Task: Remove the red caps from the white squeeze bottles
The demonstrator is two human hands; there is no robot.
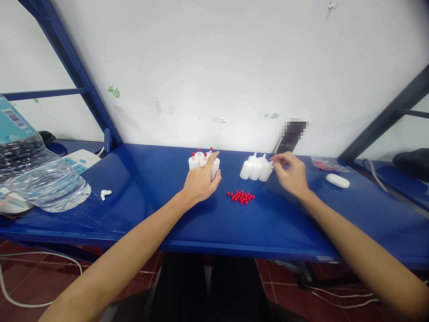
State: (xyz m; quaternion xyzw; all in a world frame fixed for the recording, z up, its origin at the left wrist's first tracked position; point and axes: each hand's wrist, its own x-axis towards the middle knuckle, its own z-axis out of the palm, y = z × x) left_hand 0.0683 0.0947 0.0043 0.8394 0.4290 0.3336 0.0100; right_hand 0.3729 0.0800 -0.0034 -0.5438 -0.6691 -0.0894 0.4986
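Observation:
On the left, small white squeeze bottles [193, 163] with red tips stand in a tight group. My left hand [199, 182] is curled around the near right side of that group, its thumb and index finger about one bottle [216, 166]; the palm hides part of the others. Further right, several uncapped white bottles [246, 170] with bare nozzles stand together. With thumb and index finger, my right hand [291, 173] pinches the nozzle of the rightmost bottle [265, 171]. Between the two groups, nearer me, lies a loose cluster of small red caps [240, 197].
A large clear water bottle [50, 179] and a power strip [82, 161] are at the left, near a small white piece [106, 194]. A phone [291, 137] leans on the wall. At right lie a plastic bag [330, 164] with red bits and a white case [337, 180].

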